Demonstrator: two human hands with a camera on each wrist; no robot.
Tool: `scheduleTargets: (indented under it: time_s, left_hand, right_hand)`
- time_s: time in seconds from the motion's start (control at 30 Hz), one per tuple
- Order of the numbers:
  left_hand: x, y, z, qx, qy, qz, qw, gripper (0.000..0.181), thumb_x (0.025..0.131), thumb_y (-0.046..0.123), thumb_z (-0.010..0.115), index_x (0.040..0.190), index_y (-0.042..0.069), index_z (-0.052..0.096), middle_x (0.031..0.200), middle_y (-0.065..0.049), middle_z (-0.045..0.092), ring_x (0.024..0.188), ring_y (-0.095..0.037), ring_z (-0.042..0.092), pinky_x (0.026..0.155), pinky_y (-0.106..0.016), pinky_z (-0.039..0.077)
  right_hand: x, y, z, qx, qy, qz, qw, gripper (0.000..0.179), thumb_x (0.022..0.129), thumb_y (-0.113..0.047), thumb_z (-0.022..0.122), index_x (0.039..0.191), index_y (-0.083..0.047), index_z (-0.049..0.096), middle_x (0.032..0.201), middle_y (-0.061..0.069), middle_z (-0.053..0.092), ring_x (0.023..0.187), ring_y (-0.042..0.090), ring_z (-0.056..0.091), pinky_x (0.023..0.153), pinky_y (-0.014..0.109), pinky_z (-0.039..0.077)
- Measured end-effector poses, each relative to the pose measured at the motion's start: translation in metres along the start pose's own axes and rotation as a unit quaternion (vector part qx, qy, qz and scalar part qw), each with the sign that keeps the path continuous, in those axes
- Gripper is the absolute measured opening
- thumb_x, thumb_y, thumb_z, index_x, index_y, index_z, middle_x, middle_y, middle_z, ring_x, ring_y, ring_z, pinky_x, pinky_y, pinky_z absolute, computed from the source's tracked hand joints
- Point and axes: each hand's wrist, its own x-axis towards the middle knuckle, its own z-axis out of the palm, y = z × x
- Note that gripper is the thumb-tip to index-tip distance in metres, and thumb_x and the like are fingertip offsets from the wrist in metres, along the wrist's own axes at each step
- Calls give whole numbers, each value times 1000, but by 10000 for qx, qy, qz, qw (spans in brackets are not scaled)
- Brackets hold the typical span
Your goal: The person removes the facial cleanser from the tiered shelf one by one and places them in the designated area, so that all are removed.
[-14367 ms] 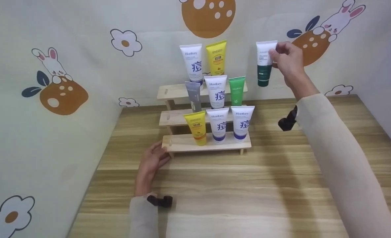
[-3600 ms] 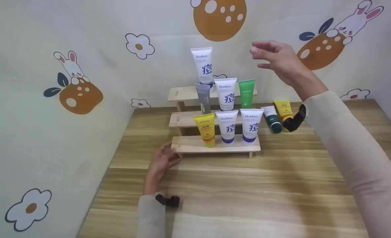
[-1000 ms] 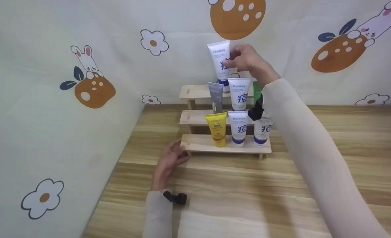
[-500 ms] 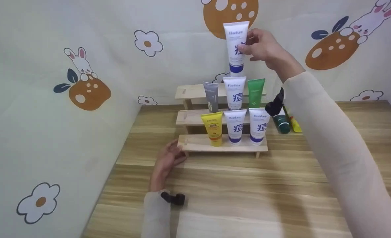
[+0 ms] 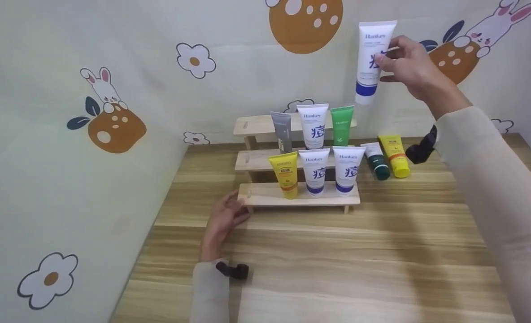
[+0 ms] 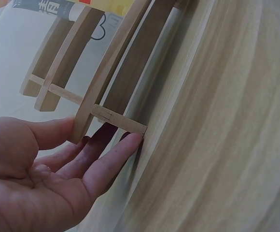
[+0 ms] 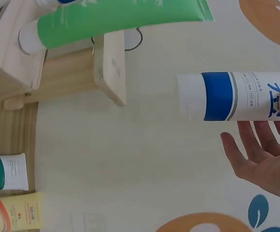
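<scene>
My right hand (image 5: 410,67) pinches a white tube with a blue band (image 5: 374,63) between thumb and fingers, upright in the air, right of and above the three-tier wooden stand (image 5: 256,196). In the right wrist view the tube's white cap points toward the stand's side. My left hand (image 5: 223,220) holds the left end of the lowest tier. In the left wrist view its thumb lies on the board's end and its fingers reach underneath, by the leg. A grey tube (image 5: 282,132), a white tube (image 5: 313,128) and a green tube (image 5: 341,124) stand on the middle tier.
The lowest tier bears a yellow tube (image 5: 285,176) and two white tubes, the right one (image 5: 348,170) near its end. A white-and-green tube (image 5: 377,162) and another yellow tube (image 5: 395,157) lie on the wooden table (image 5: 319,269), right of the stand. A patterned cloth (image 5: 238,89) hangs behind.
Earlier, the white-and-green tube and a yellow tube went from hand and top tier to the table. Just now my right hand lifted the white tube off the top tier and moved it right.
</scene>
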Motion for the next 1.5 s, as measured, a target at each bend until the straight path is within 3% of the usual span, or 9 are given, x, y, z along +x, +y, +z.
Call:
scheduleTargets:
  time_s: [0.27,0.4,0.5,0.63,0.7,0.83,1.07,1.3,1.5]
  left_hand:
    - [1,-6,-5,-132,51,5,9999,46,105,6,46,151,4,40,138,-27,58,112,-29,66,95,-41,60]
    - [2,-8,-6,-162,20,50,9999,46,105,5,46,150,2,39,137,-29,58,107,-26,66,95,-41,60]
    - [3,-8,-6,-170,-5,30,9999,47,105,7,46,151,3,38,139,-28,56,111,-26,66,96,-41,59]
    - [3,-8,-5,-148,-19,26,9999,47,105,8,46,151,2,38,141,-28,55,116,-30,65,98,-42,58]
    - [4,-8,-5,-144,-13,43,9999,46,105,7,46,150,2,39,141,-28,55,116,-31,64,98,-42,58]
    - [3,-8,-4,-145,-17,65,9999,46,105,6,45,150,2,40,138,-28,57,113,-29,65,97,-42,59]
    - [2,-8,-3,-139,-57,83,9999,45,105,6,45,150,3,41,137,-28,58,111,-27,66,96,-42,59]
    - [3,-6,-3,-165,-121,0,9998,47,106,8,45,152,3,38,142,-29,54,118,-32,64,98,-41,58]
    - [3,-4,-4,-212,5,-122,9997,47,106,8,47,151,6,40,137,-27,58,116,-31,64,99,-41,58]
  right_hand:
    - [-9,39,-33,321,319,149,9989,67,93,-49,61,150,-23,39,141,-5,53,128,19,52,122,47,37]
    - [-11,59,-47,544,444,287,9971,69,89,-49,65,148,-21,43,126,-10,55,116,12,57,100,24,55]
    - [-13,73,-56,707,487,423,9954,69,89,-48,67,147,-19,44,121,-12,56,111,10,57,78,10,56]
    - [-16,93,-67,823,491,567,9938,67,91,-46,65,147,-16,43,116,-11,56,105,8,58,73,10,56]
    - [-17,103,-72,720,519,670,9938,69,90,-49,65,147,-16,43,115,-12,56,102,6,59,75,12,56]
    - [-21,124,-79,384,571,933,9933,80,85,-60,63,150,-19,40,117,-14,56,103,4,61,95,20,56]
    - [-24,160,-82,138,483,1305,9902,92,82,-68,60,155,-19,33,118,-13,54,105,6,58,88,19,51]
    - [-28,191,-80,-26,412,1694,9847,102,81,-73,57,159,-15,25,120,-10,52,107,7,58,110,39,48]
    - [-31,214,-73,30,330,2121,9767,108,80,-75,57,160,-12,21,128,-3,49,128,24,51,119,46,41]
